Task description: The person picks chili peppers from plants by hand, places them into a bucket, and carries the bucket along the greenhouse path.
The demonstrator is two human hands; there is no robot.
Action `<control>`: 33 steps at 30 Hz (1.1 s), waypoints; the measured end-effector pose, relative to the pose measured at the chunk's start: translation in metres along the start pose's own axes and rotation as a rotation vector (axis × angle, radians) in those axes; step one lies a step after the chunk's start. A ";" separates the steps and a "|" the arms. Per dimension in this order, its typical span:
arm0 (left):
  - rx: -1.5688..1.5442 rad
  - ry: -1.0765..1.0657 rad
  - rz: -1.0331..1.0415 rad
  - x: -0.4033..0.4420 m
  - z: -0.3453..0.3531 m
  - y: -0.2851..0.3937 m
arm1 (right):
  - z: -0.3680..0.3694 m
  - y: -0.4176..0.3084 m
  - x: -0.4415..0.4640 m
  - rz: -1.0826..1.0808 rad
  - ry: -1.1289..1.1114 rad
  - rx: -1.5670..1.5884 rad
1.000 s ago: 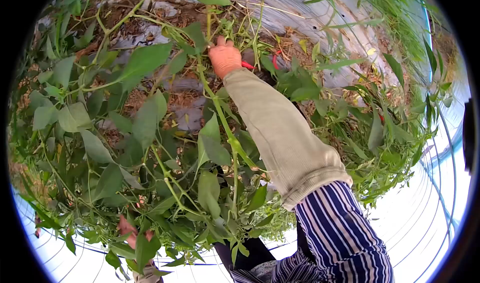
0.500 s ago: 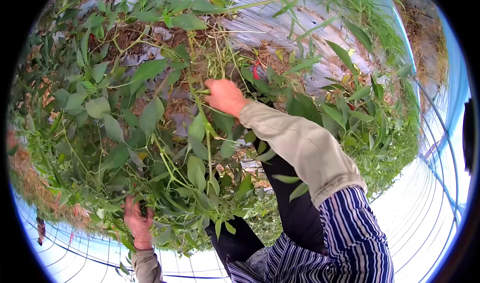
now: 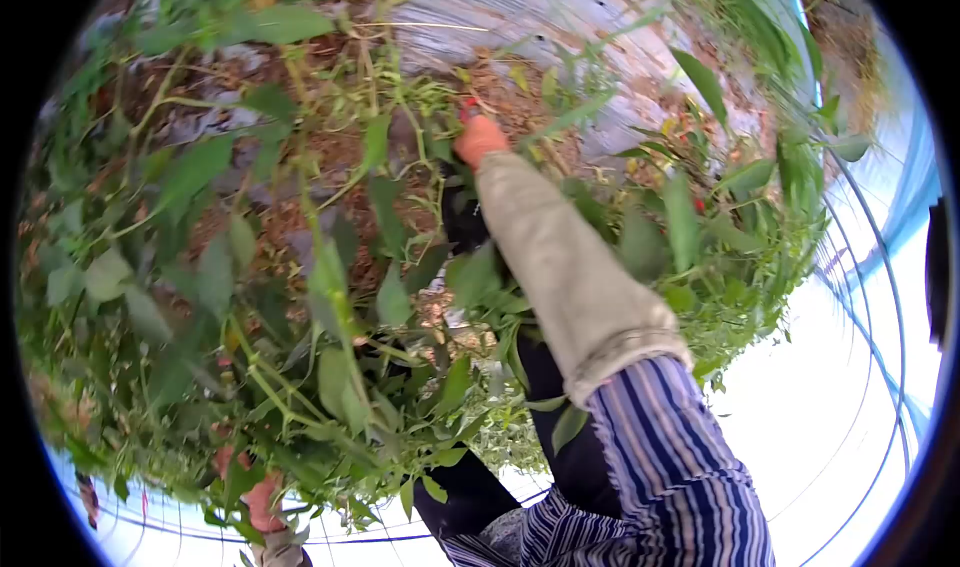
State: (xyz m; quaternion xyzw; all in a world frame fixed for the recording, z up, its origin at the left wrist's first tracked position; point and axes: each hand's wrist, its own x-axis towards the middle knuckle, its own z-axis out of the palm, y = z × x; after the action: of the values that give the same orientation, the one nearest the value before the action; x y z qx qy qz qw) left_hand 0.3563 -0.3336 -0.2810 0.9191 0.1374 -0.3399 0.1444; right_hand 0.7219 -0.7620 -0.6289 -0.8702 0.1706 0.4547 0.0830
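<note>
My right hand [image 3: 482, 139], in a beige sleeve cover, reaches low among the pepper plants. Its fingers are closed at a small red chili pepper [image 3: 468, 109], just above the ground; the fingertips are blurred. Around them are thin green stems and narrow leaves [image 3: 420, 95]. At the lower left, my left hand [image 3: 262, 502] is among the leaves of the same plants. Foliage covers most of its fingers, so whether it holds anything is hidden.
Silvery plastic mulch [image 3: 480, 22] and dry brown litter cover the bed. Broad-leaved branches [image 3: 200, 182] cross the left side. More plants with red spots stand at right, before a blue net [image 3: 900, 247] and thin hoops. My dark-trousered legs [image 3: 580, 457] are below.
My right hand has left the green stem and moved up to the red chili pepper. My left hand sits lower in view, more covered by leaves. The whole view has shifted.
</note>
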 end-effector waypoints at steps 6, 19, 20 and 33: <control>0.023 0.004 -0.166 -0.008 0.011 -0.009 | -0.041 0.011 -0.010 -0.010 -0.099 0.086; -0.250 0.116 0.061 0.061 -0.076 0.086 | -0.133 -0.021 -0.186 -0.067 -0.571 1.048; -0.318 0.047 -0.035 0.073 -0.102 0.112 | -0.134 -0.036 -0.213 -0.168 -0.546 1.171; -2.013 0.070 -0.385 0.090 -0.228 0.285 | -0.214 -0.178 -0.425 -0.941 0.025 0.582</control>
State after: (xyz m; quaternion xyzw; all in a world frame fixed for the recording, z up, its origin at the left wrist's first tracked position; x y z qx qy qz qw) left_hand 0.6551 -0.5001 -0.1257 0.3435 0.5082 -0.0573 0.7877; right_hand 0.7268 -0.5669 -0.1600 -0.7991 -0.1171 0.2924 0.5122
